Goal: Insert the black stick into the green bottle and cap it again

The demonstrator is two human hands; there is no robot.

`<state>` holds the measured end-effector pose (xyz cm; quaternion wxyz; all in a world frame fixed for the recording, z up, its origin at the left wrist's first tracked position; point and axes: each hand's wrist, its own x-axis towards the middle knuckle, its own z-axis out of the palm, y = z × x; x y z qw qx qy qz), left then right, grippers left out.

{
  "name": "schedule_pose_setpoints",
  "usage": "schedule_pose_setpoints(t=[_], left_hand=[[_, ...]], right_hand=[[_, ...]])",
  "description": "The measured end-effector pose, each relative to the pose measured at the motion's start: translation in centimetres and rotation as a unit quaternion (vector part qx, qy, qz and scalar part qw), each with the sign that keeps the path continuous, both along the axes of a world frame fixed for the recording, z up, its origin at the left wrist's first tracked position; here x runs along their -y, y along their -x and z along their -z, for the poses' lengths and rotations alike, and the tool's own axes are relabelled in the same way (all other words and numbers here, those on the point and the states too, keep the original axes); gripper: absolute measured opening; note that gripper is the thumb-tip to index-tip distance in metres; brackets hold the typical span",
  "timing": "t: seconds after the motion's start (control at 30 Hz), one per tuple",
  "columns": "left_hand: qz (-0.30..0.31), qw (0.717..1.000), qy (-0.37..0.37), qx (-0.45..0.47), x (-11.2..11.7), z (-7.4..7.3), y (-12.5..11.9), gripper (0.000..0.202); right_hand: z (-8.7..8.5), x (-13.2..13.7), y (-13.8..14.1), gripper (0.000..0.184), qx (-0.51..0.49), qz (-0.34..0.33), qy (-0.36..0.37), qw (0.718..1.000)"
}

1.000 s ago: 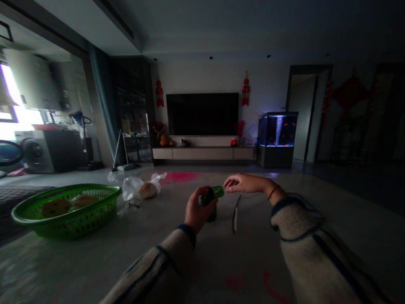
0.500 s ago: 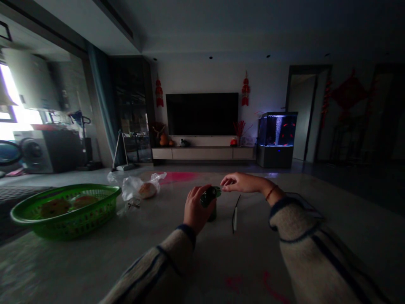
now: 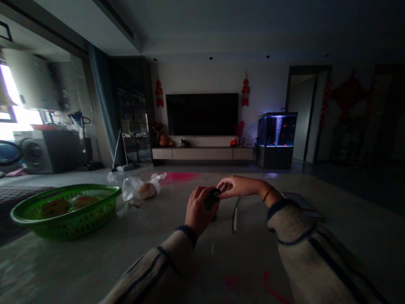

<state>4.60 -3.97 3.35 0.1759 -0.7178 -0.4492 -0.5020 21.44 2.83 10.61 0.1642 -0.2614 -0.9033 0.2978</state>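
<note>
My left hand [image 3: 198, 209] is wrapped round a small dark green cylinder-shaped object [image 3: 211, 198], held above the pale table [image 3: 95, 261]. My right hand [image 3: 236, 187] pinches at the far end of the same object, fingertips closed on it. The room is dim, so what the object is stays unclear. A thin white stick-like item [image 3: 235, 215] lies on the table just right of my hands. Both sleeves are beige knit with dark stripes.
A green plastic basket [image 3: 66, 209] holding round fruit-like items sits at the left. A clear plastic bag [image 3: 139, 188] with a round bun-like thing lies behind it. A flat dark item [image 3: 303, 204] rests by my right forearm. Beyond are a TV and a lit fish tank.
The green object has turned end-on in my left hand, showing less green. My right hand has closed in on its end and both hands have shifted slightly lower.
</note>
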Motion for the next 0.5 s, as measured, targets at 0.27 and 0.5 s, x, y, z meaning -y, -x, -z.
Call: schedule_pose_setpoints(t=[0.27, 0.5], left_hand=[[0.020, 1.000, -0.004, -0.015, 0.2, -0.1, -0.2, 0.037], [0.020, 0.999, 0.024, 0.007, -0.2, 0.4, 0.2, 0.058]], right_hand=[[0.0, -0.4, -0.5, 0.033, -0.010, -0.010, 0.038, 0.999], [-0.7, 0.0, -1.7, 0.030, -0.021, 0.024, 0.065, 0.997]])
